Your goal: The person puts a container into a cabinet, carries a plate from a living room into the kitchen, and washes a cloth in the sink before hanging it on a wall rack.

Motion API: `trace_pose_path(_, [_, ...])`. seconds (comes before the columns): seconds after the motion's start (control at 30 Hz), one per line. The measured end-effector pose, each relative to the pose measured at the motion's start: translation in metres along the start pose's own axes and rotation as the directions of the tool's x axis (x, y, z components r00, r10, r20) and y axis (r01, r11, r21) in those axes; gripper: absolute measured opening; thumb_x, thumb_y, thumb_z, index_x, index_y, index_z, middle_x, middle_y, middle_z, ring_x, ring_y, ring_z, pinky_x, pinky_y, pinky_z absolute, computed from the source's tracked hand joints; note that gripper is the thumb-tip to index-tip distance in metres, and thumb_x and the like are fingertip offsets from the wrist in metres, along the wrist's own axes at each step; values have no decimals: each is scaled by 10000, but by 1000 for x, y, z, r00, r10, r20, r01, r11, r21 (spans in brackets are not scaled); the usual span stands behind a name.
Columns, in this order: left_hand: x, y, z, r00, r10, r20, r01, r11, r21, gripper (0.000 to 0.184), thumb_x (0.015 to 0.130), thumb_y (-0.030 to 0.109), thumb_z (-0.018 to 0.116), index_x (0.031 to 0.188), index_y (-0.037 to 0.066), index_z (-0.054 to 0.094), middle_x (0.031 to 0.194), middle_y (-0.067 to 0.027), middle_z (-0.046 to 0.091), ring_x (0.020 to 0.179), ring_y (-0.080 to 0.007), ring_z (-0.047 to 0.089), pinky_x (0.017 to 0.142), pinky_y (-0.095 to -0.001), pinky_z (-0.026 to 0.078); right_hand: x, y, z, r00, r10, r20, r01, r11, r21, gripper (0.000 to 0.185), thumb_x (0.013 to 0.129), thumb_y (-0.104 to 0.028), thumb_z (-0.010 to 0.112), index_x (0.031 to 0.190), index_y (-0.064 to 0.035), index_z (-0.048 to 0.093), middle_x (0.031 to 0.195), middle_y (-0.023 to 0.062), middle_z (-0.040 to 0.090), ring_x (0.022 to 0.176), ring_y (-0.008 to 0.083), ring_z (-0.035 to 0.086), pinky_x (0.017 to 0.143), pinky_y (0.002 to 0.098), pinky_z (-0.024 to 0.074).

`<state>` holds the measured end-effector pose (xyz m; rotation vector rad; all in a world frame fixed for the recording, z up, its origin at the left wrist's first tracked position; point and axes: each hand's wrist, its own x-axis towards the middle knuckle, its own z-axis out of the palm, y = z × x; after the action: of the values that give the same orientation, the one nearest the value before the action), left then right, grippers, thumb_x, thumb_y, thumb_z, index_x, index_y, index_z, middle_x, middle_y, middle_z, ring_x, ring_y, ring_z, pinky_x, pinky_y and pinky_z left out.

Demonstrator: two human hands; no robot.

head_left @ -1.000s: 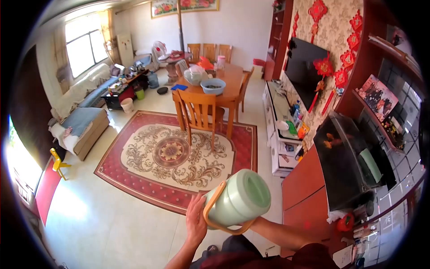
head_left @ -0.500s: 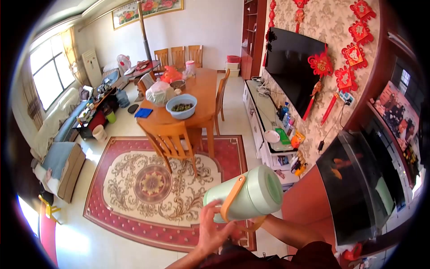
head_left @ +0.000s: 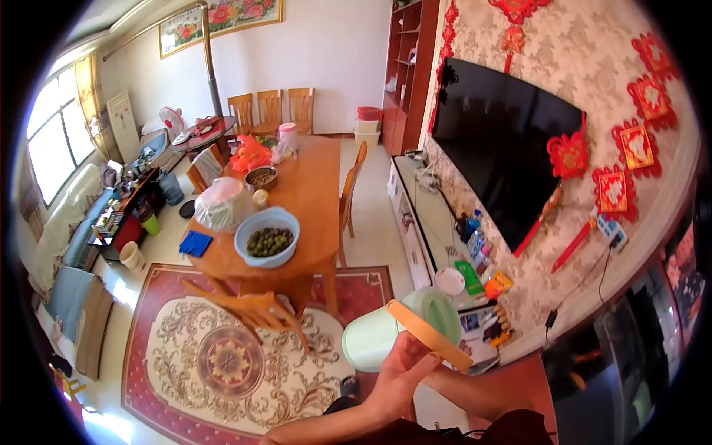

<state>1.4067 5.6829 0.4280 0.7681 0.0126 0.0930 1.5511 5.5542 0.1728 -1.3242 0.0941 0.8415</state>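
A pale green lidded jug (head_left: 378, 337) with a tan carry handle (head_left: 429, 335) is tilted on its side in front of me, its lid end toward the right. My left hand (head_left: 404, 365) is closed at the lower side of the jug, with thumb and fingers by the handle. From the right my other forearm reaches in beneath the jug, and my right hand (head_left: 430, 374) is mostly hidden behind the left hand and the handle. The jug rests against it, though its fingers do not show.
Ahead stands a wooden table (head_left: 315, 222) with a blue basin (head_left: 267, 237) of dark round fruit. A chair (head_left: 259, 311) sits on the patterned rug (head_left: 170, 341). At right, a TV cabinet (head_left: 415, 245) carries a plate and bottles; a dark glass tank (head_left: 593, 378) stands nearer.
The jug has turned and the handle has swung toward the right. My left hand has moved right from the jug's bottom end toward the handle and closed. The view has shifted.
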Motion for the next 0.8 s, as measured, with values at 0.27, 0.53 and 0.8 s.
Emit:
trace_pose_path(0.27, [209,65,-23,984,-65,168,92,984,-152,533,905,-31,481,1340,117,212,1335,-168,410,1244,-286,458,1023,-410,396,145,-125,-18,983,-91,-157,94,995,12,374,888,-247,549,1212,-68,497,1133,99,530,1038,209,518,880,340,427])
trace_pose_path(0.53, [426,78,-74,982,-156,107,172,970,-170,558,862,-27,548,1318,82,246,1151,-112,461,1051,-244,569,902,-403,476,321,-231,-78,961,-104,-256,120,992,47,347,881,-233,552,1184,-69,517,1089,100,554,997,209,543,850,340,447])
trace_pose_path(0.8, [640,96,-107,973,-228,44,231,968,-96,496,867,58,571,1311,60,350,943,-20,512,698,-103,469,586,-258,388,526,-365,-87,991,-68,-118,69,998,3,321,874,-220,554,1156,-69,537,1046,102,577,956,208,568,821,340,467])
